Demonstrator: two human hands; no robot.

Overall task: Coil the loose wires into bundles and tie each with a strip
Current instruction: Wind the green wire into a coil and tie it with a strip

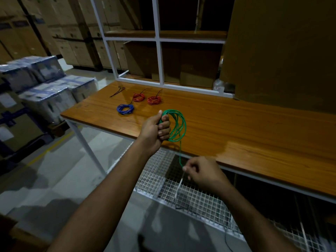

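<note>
My left hand [156, 130] grips a coil of green wire [179, 124] and holds it upright above the front edge of the wooden table [236, 128]. One strand hangs down from the coil to my right hand [201, 172], which pinches the wire's free end below the table edge. On the table behind lie a blue bundle [125, 108] and two red bundles [138, 97] [154, 100], each tied with a dark strip. Loose dark strips [117, 91] lie at the far left of the table.
A white metal shelf frame [157, 40] holding cardboard boxes stands behind the table. A large brown box [281, 51] fills the right. A white wire mesh shelf [181, 188] runs under the table. Wrapped cartons [47, 88] are stacked on the floor at the left.
</note>
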